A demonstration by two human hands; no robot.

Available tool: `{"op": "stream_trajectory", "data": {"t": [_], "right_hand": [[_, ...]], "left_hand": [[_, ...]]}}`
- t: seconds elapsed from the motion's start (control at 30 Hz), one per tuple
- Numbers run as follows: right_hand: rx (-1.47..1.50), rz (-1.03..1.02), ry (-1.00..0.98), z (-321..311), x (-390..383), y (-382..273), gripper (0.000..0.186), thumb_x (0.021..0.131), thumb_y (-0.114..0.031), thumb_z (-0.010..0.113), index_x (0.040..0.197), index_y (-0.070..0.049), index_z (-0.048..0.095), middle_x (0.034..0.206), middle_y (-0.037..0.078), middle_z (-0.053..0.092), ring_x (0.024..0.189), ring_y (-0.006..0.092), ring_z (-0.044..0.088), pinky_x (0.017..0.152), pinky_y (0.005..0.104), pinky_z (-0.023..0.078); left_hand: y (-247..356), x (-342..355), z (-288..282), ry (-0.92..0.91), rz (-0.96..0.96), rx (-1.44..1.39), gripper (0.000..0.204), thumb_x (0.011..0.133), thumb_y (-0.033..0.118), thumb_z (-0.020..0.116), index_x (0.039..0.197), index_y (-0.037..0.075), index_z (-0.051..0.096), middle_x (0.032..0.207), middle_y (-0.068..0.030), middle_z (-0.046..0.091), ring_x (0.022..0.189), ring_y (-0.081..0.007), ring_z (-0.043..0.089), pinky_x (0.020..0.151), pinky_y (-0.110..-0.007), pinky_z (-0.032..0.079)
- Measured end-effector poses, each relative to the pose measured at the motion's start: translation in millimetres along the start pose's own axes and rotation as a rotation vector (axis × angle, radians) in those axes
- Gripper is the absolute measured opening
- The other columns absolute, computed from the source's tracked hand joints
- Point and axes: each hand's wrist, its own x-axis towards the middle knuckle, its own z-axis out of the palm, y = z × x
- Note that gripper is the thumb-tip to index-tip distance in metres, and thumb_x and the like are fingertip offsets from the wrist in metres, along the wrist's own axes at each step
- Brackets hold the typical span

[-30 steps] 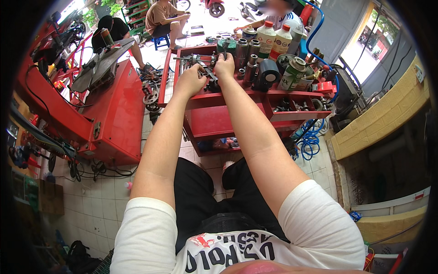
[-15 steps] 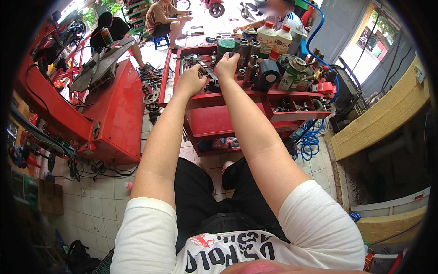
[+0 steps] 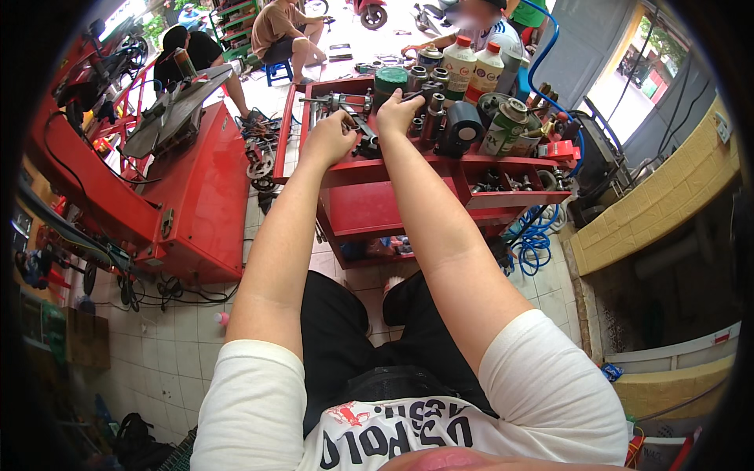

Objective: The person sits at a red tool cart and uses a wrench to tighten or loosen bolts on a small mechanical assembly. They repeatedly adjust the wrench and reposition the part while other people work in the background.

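My left hand [image 3: 331,138] is over the left tray of the red tool cart [image 3: 369,174], its fingers bent together. Beside its fingertips lies a grey metal bar [image 3: 364,125]; whether they grip it I cannot make out. To its right, my right hand [image 3: 398,116] is closed around a dark object [image 3: 421,93] that juts out past the thumb; its kind is unclear. Metal sockets [image 3: 434,118] stand upright just right of this hand. A green-lidded jar [image 3: 390,78] is behind it. At the back of the tray rests a metal puller-like tool [image 3: 339,102].
Two white bottles with red caps [image 3: 482,72], a black cylindrical thing [image 3: 461,129] and a green-white can [image 3: 505,125] crowd the cart's right side. A blue hose [image 3: 536,251] coils beneath. A red machine [image 3: 196,196] stands left. Several people sit beyond the cart.
My right hand has shifted slightly right and turned, swinging the dark object rightward in front of the sockets. My left hand stays almost where it was.
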Motion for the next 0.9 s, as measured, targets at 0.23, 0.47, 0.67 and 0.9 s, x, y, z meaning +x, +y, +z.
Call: {"op": "stream_trajectory", "data": {"t": [0.23,0.47,0.67,0.9], "right_hand": [[0.027,-0.138,-0.025,-10,-1,-9,0.033,0.108,-0.020,0.054,0.135,-0.002,0.048,0.121,0.028,0.068,0.114,0.0422,0.067,0.095,0.0500,0.050],[0.091,0.097,0.038,-14,6,-15,0.032,0.109,-0.021,0.046,0.131,0.002,0.051,0.118,0.030,0.068,0.112,0.0457,0.066,0.095,0.0507,0.050],[0.028,0.032,0.029,-3,8,3,0.045,0.110,-0.017,0.040,0.150,0.001,0.029,0.139,0.032,0.057,0.115,0.0473,0.064,0.102,0.0488,0.049],[0.486,0.597,-0.039,-1,10,1,0.060,0.114,-0.029,0.038,0.165,-0.023,0.006,0.134,0.015,0.058,0.084,0.0242,0.063,0.057,0.0372,0.053]], "left_hand": [[3,1,0,-0.012,-0.008,-0.006,0.027,0.089,0.024,0.071,0.109,0.007,0.071,0.101,-0.0164,0.077,0.095,-0.0324,0.075,0.085,-0.042,0.058],[3,1,1,-0.011,0.006,-0.008,0.026,0.089,0.023,0.070,0.109,0.007,0.071,0.103,-0.0171,0.077,0.097,-0.0331,0.074,0.087,-0.043,0.057],[1,1,1,-0.003,0.019,-0.001,0.025,0.089,0.024,0.069,0.108,0.007,0.072,0.102,-0.0167,0.077,0.096,-0.0327,0.074,0.086,-0.042,0.057],[-4,0,1,-0.005,-0.001,-0.003,0.025,0.088,0.024,0.069,0.107,0.008,0.072,0.101,-0.0161,0.077,0.096,-0.0318,0.074,0.086,-0.042,0.058]]}}
